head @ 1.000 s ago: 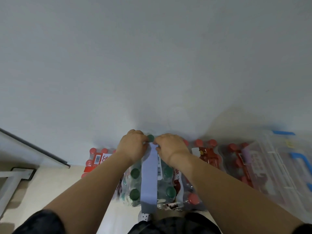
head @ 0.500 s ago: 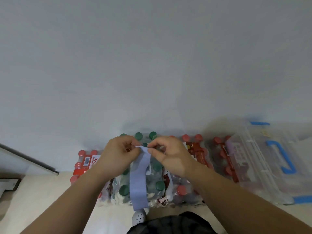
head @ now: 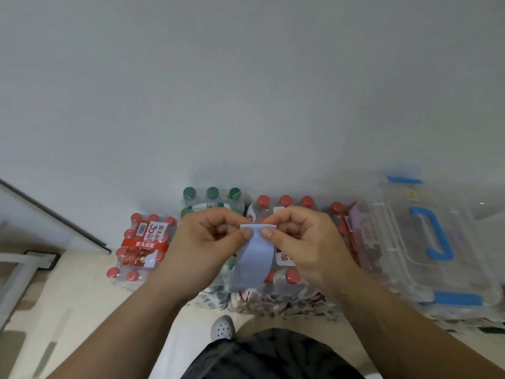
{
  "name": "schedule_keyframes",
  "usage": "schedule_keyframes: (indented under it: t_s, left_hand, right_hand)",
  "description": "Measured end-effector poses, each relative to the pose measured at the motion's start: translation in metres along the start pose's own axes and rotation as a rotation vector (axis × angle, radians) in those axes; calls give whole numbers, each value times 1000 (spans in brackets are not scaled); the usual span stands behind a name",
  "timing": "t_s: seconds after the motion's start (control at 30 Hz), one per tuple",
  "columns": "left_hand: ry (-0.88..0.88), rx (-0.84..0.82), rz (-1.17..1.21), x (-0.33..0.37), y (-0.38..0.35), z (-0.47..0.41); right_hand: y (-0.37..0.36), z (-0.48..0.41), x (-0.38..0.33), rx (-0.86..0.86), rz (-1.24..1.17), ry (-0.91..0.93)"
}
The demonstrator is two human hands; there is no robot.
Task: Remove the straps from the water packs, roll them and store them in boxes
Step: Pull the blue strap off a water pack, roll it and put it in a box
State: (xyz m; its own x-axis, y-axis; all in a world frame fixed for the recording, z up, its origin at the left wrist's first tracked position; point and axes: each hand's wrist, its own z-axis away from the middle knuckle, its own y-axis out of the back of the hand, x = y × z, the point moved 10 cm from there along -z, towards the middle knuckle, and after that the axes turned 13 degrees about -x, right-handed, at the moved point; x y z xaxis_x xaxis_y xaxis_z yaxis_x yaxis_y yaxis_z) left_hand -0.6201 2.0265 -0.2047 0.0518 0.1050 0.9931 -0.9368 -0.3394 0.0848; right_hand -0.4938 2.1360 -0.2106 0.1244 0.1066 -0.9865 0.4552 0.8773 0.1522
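A pale blue strap [head: 254,258] hangs down in front of me, lifted off the packs. My left hand [head: 207,242] pinches its top left corner and my right hand [head: 303,242] pinches its top right corner, thumbs on the front face. Behind the hands, shrink-wrapped water packs stand against the wall: one with green caps [head: 211,198], one with red caps [head: 285,203] beside it, and another red-capped pack [head: 142,247] to the left with a red band across it. The strap's lower end reaches the packs' near edge.
A clear plastic box [head: 410,255] with blue handle and blue latches lies to the right of the packs. A white wall rises right behind them. A white table leg [head: 16,280] stands at the left. My white shoe [head: 222,328] is on the pale floor.
Both hands have lifted the strap's far end off the green-capped pack and brought it toward me. The strap now hangs from the fingers instead of lying flat across the pack.
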Motion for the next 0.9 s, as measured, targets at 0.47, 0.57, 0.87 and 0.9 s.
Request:
schedule_keyframes:
  t_s: [0.47, 0.57, 0.87, 0.9]
  left_hand:
    - [43, 153, -73, 9, -123, 53]
    - [20, 190, -73, 12, -142, 61]
    - [-46, 188, -107, 22, -166, 89]
    - [-42, 187, -86, 21, -168, 92]
  right_hand:
    - [52, 115, 27, -53, -19, -103]
    - [59, 133, 25, -45, -98, -43]
    - [61, 168, 26, -52, -129, 11]
    - [60, 170, 23, -61, -99, 25]
